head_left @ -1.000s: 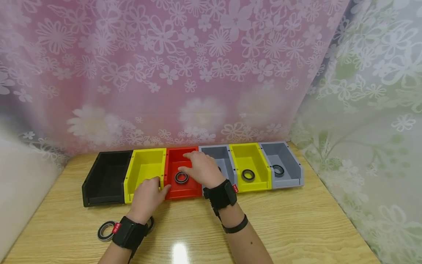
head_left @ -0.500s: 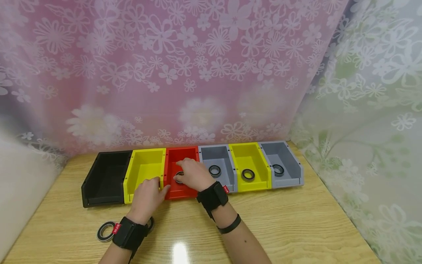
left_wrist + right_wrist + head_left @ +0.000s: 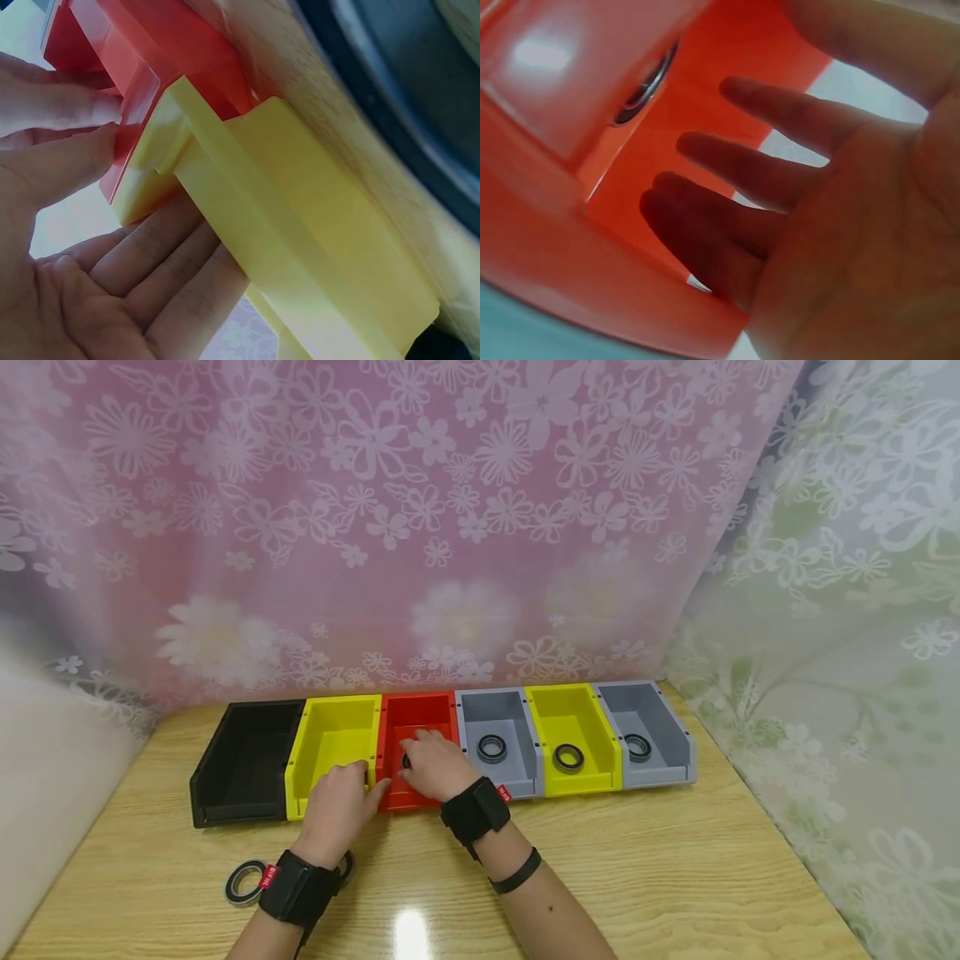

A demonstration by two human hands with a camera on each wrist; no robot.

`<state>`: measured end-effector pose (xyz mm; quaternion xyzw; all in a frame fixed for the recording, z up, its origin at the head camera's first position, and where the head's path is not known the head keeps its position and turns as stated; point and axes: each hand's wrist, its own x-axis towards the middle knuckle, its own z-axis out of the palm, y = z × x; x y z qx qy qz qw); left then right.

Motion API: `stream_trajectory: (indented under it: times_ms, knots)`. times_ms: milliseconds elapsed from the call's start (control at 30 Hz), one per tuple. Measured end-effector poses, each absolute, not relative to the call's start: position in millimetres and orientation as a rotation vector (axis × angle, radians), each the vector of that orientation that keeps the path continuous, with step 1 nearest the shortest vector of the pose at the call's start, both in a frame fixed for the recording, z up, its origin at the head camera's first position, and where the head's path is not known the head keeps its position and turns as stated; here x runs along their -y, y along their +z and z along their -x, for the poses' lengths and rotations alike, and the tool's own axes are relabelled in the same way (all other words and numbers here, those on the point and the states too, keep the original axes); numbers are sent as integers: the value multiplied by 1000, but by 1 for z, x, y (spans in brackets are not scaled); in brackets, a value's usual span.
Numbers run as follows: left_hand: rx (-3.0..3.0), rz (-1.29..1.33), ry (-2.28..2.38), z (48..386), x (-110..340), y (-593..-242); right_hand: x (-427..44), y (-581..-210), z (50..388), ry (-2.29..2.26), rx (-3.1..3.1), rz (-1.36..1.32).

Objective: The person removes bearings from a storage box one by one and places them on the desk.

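Note:
My left hand (image 3: 337,802) grips the front of the yellow bin (image 3: 262,217) beside the red bin. Its thumb lies at the red bin's edge and its fingers reach behind the yellow wall. My right hand (image 3: 438,766) is inside the red bin (image 3: 420,706), fingers spread and slightly bent. Close to its fingertips lies a black-sealed ball bearing (image 3: 649,88), partly hidden by the hand in the head view; the right wrist view shows a gap between the visible fingers and it.
One bearing (image 3: 492,748) lies in the grey bin, another (image 3: 568,757) in the right yellow bin, a third (image 3: 637,747) in the end grey bin. A black bin (image 3: 243,760) stands at the row's left. Near my left wrist, bearings (image 3: 246,883) rest on the wooden table (image 3: 637,877).
My right hand has moved left and down inside the red bin, toward the bearing, uncovering the one in the grey bin. My left hand has stayed in place.

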<state>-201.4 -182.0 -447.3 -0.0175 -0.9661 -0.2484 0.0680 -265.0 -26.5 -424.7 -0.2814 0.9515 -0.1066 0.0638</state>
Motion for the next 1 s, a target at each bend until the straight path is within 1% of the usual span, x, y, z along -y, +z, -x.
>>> stream_trajectory:
  times_ms: [200,633,1000]
  knots:
    - [2899,67,-733,202,181,-449,30,-433,266,-192,-2884,846]
    - [2902,50,-738,202,182,-450,39,-439,263,-9,-2924,781]
    - [2910,50,-737,201,183,-450,42,-441,263,140,-2918,787]
